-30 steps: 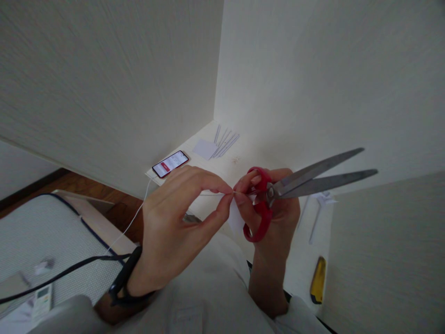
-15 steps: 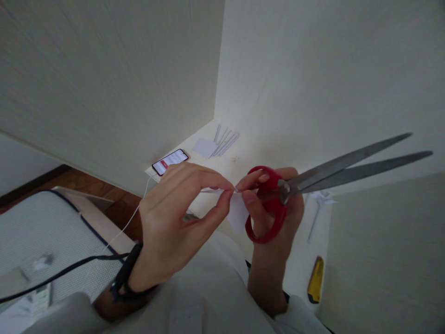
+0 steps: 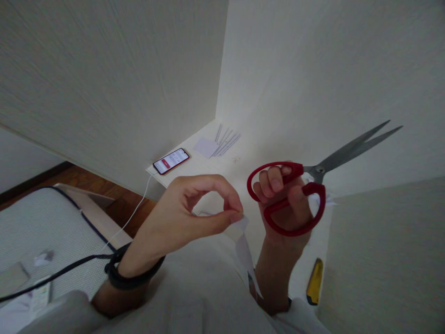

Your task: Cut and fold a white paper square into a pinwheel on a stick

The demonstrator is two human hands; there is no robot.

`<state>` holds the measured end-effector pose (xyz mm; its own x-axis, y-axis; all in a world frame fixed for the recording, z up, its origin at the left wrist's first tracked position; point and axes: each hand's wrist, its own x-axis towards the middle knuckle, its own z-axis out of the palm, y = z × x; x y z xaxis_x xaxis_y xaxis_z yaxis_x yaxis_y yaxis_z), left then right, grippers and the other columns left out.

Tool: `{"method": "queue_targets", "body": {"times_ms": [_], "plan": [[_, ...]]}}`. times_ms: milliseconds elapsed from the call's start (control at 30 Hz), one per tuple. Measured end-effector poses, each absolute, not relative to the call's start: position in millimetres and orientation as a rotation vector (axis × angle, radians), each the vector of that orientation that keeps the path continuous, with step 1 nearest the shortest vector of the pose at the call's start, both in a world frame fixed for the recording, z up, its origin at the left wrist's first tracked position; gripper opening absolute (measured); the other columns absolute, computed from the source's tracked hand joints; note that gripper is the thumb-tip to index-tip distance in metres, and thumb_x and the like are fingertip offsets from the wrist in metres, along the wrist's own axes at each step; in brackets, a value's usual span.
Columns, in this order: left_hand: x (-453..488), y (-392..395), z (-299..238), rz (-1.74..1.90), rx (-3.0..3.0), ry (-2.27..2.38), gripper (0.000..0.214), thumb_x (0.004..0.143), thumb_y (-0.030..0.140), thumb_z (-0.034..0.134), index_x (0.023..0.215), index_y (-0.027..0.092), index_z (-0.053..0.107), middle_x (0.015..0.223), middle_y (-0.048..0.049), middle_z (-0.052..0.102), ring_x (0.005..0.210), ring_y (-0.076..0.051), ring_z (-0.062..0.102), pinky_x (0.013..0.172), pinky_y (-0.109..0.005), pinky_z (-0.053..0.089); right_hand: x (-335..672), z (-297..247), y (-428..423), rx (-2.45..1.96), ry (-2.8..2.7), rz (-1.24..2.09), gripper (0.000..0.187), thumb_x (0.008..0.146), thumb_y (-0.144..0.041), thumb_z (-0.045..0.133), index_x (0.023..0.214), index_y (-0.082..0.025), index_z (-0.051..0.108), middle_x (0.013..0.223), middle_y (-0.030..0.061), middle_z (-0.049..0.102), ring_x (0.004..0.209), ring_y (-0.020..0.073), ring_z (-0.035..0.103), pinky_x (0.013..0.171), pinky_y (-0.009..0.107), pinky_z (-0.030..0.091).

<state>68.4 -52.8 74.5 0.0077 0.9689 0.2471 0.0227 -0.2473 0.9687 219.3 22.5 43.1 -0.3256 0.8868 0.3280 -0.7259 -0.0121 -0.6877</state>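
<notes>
two hands: scissors (image 3: 313, 185), paper strip (image 3: 245, 246); no legible writing.

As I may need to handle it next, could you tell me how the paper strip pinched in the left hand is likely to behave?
The paper strip hangs limp below the left hand, so it is probably floppy and very light. It looks thin and narrow, so it may tear or crease easily. Only a fingertip pinch holds it, so a draught or a brush from the scissors could swing it.
</notes>
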Motion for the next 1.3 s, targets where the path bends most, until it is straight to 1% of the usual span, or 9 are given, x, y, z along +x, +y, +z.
{"method": "queue_targets", "body": {"times_ms": [67, 167, 333, 500, 600, 767, 867, 1033, 1300], "plan": [[69, -51, 73, 1.372, 1.357, 1.045, 0.010, 0.077, 0.010, 0.072, 0.073, 0.018, 0.069, 0.069, 0.0006, 0.067, 0.066, -0.011, 0.059, 0.062, -0.022, 0.047, 218, 41, 18, -0.283, -1.035, 1.695, 0.021, 0.074, -0.022, 0.077, 0.087, -0.023, 0.060, 0.069, -0.0041, 0.056, 0.060, 0.0110, 0.050, 0.056, 0.024, 0.044], [70, -51, 72, 1.413, 1.311, 1.060, 0.009, 0.077, 0.011, 0.072, 0.073, 0.018, 0.069, 0.070, 0.0012, 0.066, 0.068, -0.010, 0.059, 0.066, -0.022, 0.047, 215, 35, 11, -0.261, -1.151, 1.791, 0.029, 0.069, -0.024, 0.080, 0.089, -0.024, 0.060, 0.074, -0.0024, 0.059, 0.067, 0.0148, 0.057, 0.061, 0.029, 0.049], [71, -54, 70, 1.458, 1.341, 1.098, 0.010, 0.080, 0.011, 0.071, 0.075, 0.020, 0.068, 0.072, 0.0031, 0.065, 0.070, -0.009, 0.059, 0.069, -0.020, 0.047, 212, 31, 9, -0.205, -1.136, 1.865, 0.031, 0.069, -0.020, 0.080, 0.092, -0.025, 0.060, 0.078, -0.0011, 0.063, 0.071, 0.0173, 0.063, 0.065, 0.032, 0.051], [74, -60, 72, 1.459, 1.384, 1.168, 0.012, 0.082, 0.011, 0.069, 0.079, 0.021, 0.064, 0.075, 0.0041, 0.064, 0.074, -0.008, 0.059, 0.070, -0.019, 0.047, 214, 30, 10, -0.187, -1.119, 1.902, 0.030, 0.071, -0.017, 0.078, 0.093, -0.027, 0.060, 0.076, -0.0029, 0.061, 0.065, 0.0153, 0.061, 0.059, 0.029, 0.047], [76, -63, 74, 1.472, 1.443, 1.247, 0.012, 0.083, 0.010, 0.068, 0.079, 0.021, 0.063, 0.076, 0.0038, 0.064, 0.075, -0.009, 0.059, 0.070, -0.019, 0.047, 214, 30, 9, -0.194, -1.108, 1.902, 0.031, 0.071, -0.019, 0.079, 0.094, -0.029, 0.061, 0.077, -0.0037, 0.060, 0.066, 0.0157, 0.062, 0.063, 0.031, 0.049], [80, -66, 75, 1.532, 1.528, 1.350, 0.013, 0.083, 0.008, 0.065, 0.082, 0.021, 0.063, 0.079, 0.0015, 0.065, 0.078, -0.013, 0.062, 0.073, -0.025, 0.048, 210, 30, 8, -0.211, -1.130, 1.879, 0.032, 0.068, -0.022, 0.082, 0.089, -0.028, 0.059, 0.076, -0.0030, 0.063, 0.066, 0.0170, 0.062, 0.062, 0.032, 0.049], [80, -67, 74, 1.563, 1.564, 1.354, 0.014, 0.081, 0.009, 0.067, 0.083, 0.023, 0.063, 0.079, 0.0005, 0.065, 0.076, -0.015, 0.062, 0.071, -0.028, 0.049, 207, 28, 10, -0.154, -1.132, 1.858, 0.035, 0.066, -0.023, 0.083, 0.091, -0.029, 0.059, 0.075, -0.0027, 0.065, 0.063, 0.0172, 0.060, 0.058, 0.032, 0.047], [79, -67, 73, 1.562, 1.597, 1.348, 0.017, 0.080, 0.011, 0.069, 0.085, 0.026, 0.064, 0.079, -0.0003, 0.066, 0.076, -0.017, 0.062, 0.070, -0.030, 0.049, 206, 30, 11, -0.128, -1.163, 1.823, 0.034, 0.067, -0.018, 0.080, 0.092, -0.029, 0.059, 0.074, -0.0031, 0.064, 0.060, 0.0159, 0.059, 0.055, 0.030, 0.046], [83, -66, 71, 1.640, 1.596, 1.269, 0.026, 0.076, 0.002, 0.070, 0.089, 0.025, 0.065, 0.083, 0.0011, 0.066, 0.081, -0.016, 0.061, 0.074, -0.031, 0.049, 201, 38, 9, -0.094, -1.147, 1.744, 0.029, 0.070, -0.015, 0.074, 0.090, -0.028, 0.057, 0.071, -0.0039, 0.062, 0.056, 0.0139, 0.056, 0.050, 0.027, 0.044]]}}
